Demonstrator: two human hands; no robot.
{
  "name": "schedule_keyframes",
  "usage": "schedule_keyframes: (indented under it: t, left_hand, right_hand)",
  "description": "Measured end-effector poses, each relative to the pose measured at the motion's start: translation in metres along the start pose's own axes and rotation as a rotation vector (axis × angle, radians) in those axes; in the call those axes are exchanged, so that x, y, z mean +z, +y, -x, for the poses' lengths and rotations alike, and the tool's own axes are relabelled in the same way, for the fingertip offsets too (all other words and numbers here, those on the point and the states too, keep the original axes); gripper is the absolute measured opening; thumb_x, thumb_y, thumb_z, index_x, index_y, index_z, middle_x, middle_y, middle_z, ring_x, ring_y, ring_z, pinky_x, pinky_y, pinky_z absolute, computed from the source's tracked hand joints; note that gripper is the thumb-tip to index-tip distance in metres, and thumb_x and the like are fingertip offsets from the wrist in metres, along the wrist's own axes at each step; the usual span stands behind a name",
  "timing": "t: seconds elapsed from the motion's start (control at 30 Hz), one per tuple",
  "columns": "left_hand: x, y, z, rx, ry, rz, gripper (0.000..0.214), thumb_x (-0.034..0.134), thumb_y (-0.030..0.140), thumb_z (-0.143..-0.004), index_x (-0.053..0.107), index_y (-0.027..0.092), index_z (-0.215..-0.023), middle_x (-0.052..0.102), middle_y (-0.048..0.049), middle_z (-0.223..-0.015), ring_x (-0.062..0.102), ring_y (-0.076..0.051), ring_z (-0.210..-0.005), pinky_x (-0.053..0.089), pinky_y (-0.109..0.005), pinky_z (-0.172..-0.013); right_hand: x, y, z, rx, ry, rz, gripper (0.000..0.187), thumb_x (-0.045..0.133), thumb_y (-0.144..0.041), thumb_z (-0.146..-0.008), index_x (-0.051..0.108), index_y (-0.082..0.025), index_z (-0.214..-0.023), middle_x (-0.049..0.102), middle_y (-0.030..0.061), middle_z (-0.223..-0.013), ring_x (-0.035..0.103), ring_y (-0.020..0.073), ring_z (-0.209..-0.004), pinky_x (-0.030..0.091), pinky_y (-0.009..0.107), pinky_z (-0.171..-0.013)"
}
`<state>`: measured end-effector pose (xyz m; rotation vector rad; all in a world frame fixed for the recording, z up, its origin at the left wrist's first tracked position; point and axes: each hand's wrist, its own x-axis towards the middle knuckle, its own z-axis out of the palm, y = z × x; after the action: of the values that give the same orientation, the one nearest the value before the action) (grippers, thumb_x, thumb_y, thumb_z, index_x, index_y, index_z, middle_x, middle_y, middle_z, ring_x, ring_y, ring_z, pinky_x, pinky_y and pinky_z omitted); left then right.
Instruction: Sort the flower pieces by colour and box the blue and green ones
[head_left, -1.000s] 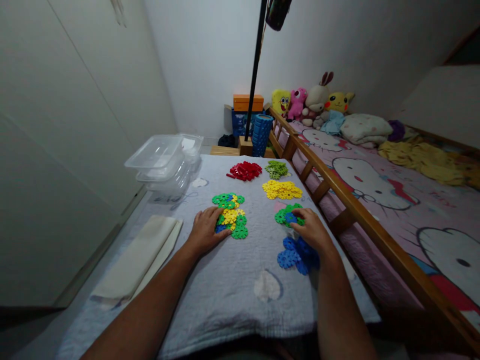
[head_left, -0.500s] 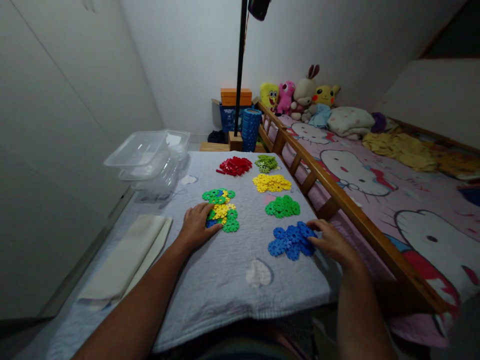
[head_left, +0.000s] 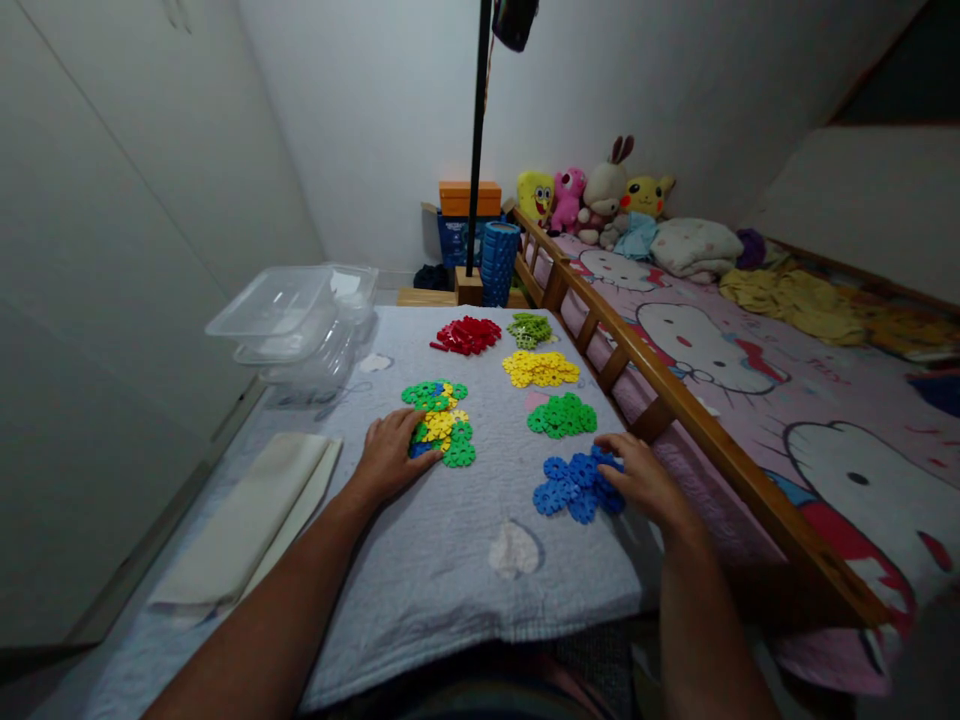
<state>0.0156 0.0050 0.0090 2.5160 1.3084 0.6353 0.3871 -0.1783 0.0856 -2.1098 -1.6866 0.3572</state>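
Along the near edge of the quilt (head_left: 450,560), bare cloth lies open between the two forearms. Just beyond, the right hand (head_left: 641,480) rests palm down on the right end of the blue pile (head_left: 570,487) — its fingertips lie on the discs, though whether they pinch one I cannot tell. That pile runs left to right, close to the quilt's right edge and the bed rail (head_left: 675,400). The left hand (head_left: 390,455) lies flat, fingers loosely spread and holding nothing, tips on the near-left side of the mixed pile (head_left: 442,425), whose long axis runs away from the person. Open quilt separates these two piles. Farther on sit the green pile (head_left: 562,415), yellow pile (head_left: 540,368) and red pile (head_left: 466,335) — tubs (head_left: 292,320) stand far left.
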Motion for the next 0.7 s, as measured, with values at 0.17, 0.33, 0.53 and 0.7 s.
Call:
schedule_keyframes:
  t: [0.17,0.33,0.53,0.7]
  left_hand:
    - [0.001,0.0,0.001,-0.017,0.008,0.01,0.065,0.068,0.055,-0.08,0.054,0.022,-0.134,0.057,-0.015,-0.138,0.05,-0.034,-0.129,0.035,-0.053,-0.108]
    - [-0.001,0.003,0.002,-0.025,-0.01,0.023,0.064,0.068,0.053,-0.082,0.052,0.021,-0.135,0.056,-0.0155,-0.141,0.05,-0.034,-0.131,0.033,-0.055,-0.11]
    - [-0.004,0.008,0.003,-0.038,-0.003,0.036,0.062,0.068,0.047,-0.084,0.052,0.018,-0.135,0.056,-0.0169,-0.141,0.049,-0.034,-0.132,0.031,-0.056,-0.112]
    - [-0.002,0.008,0.002,-0.028,0.011,0.066,0.059,0.067,0.045,-0.085,0.051,0.02,-0.136,0.056,-0.0166,-0.141,0.049,-0.034,-0.133,0.031,-0.055,-0.112]
  right_hand:
    - [0.03,-0.061,-0.018,-0.177,-0.099,-0.082,0.03,0.06,-0.02,-0.083,0.067,-0.019,-0.112,0.067,0.0081,-0.11,0.059,0.0229,-0.108,0.044,0.038,-0.099]
    - [0.076,-0.116,-0.043,-0.319,-0.211,-0.045,0.031,0.064,-0.018,-0.085,0.064,-0.019,-0.116,0.065,0.0091,-0.118,0.055,0.0229,-0.115,0.038,0.038,-0.106]
    - [0.118,-0.148,-0.057,-0.262,-0.166,0.04,0.037,0.07,-0.029,-0.082,0.062,-0.015,-0.115,0.062,0.013,-0.115,0.053,0.0264,-0.111,0.042,0.038,-0.098]
    - [0.126,-0.145,-0.055,-0.243,-0.144,0.013,0.025,0.065,-0.022,-0.082,0.062,-0.016,-0.106,0.061,0.0114,-0.11,0.052,0.0252,-0.108,0.042,0.036,-0.096]
